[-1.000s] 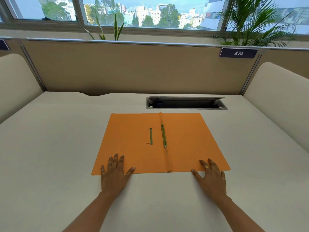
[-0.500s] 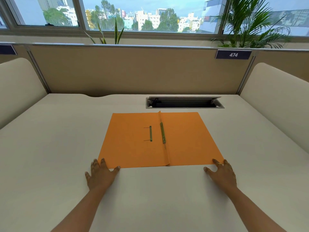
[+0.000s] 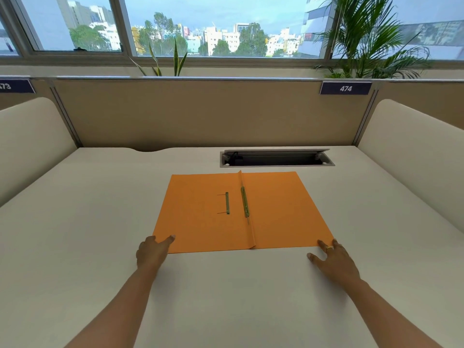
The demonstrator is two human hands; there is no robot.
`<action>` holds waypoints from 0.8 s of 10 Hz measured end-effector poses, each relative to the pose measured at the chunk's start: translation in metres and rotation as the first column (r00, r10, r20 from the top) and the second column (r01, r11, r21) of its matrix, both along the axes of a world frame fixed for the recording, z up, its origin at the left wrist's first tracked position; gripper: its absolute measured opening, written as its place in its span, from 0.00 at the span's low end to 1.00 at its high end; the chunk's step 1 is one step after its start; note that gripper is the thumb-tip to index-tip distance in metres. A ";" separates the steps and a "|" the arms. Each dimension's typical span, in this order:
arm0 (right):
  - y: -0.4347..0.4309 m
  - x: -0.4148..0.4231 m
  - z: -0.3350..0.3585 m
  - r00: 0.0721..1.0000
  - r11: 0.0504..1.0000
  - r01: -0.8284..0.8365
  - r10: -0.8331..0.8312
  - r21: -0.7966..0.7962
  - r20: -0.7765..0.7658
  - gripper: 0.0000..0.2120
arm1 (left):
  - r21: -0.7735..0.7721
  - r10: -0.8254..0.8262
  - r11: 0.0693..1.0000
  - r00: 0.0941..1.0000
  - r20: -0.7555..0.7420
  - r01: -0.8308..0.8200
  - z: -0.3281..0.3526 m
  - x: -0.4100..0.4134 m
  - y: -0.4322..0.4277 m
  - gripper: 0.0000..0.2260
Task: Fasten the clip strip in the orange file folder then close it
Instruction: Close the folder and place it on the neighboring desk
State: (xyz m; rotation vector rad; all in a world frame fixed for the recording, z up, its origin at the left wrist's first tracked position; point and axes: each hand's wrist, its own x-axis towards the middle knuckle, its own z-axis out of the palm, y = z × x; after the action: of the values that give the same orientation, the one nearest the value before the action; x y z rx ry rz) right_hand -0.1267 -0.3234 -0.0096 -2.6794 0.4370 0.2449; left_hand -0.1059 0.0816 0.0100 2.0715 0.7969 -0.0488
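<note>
Fingers of the left hand (image 3: 152, 252) lie loosely together and bent, with the thumb reaching out onto the near left corner of the orange file folder (image 3: 281, 212); they rest on it flat and hold nothing. Over on the other side, the right hand (image 3: 332, 259) sits palm down with its fingers spread, the ringed finger touching the folder's near right corner and the thumb stretched out along the bench (image 3: 75, 234) just below the folder's near edge. That hand grips nothing either. The folder lies wide open and flat in the middle of the bench, its spine crease running from far to near between the two leaves. A long metal clip strip (image 3: 245, 202) lies along the crease, just right of it. A shorter metal bar (image 3: 227, 203) sits apart on the left leaf, with two thin prongs pointing left from its ends. Beyond the folder, a cable slot (image 3: 276, 159) is set into the bench, its flap raised.
</note>
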 end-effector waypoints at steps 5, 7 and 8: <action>0.000 -0.002 0.001 1.000 1.000 -0.023 0.023 -0.020 -0.007 0.31 | -0.414 0.296 0.874 0.954 0.042 -0.253 0.011 0.011 0.016 0.16; 0.001 -0.002 0.002 0.999 0.999 -0.029 0.028 -0.014 -0.015 0.32 | -0.385 0.311 0.882 0.949 0.044 -0.271 0.026 0.010 0.016 0.22; 0.001 -0.001 0.006 0.999 0.999 -0.021 0.020 -0.028 -0.036 0.31 | -0.359 0.356 0.888 0.924 0.139 -0.288 0.045 0.014 0.008 0.19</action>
State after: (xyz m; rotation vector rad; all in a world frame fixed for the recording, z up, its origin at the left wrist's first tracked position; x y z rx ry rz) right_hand -0.1274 -0.3220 -0.0036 -2.7123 0.4269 0.2945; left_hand -0.0917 0.0897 0.0549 1.5748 0.9290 0.1972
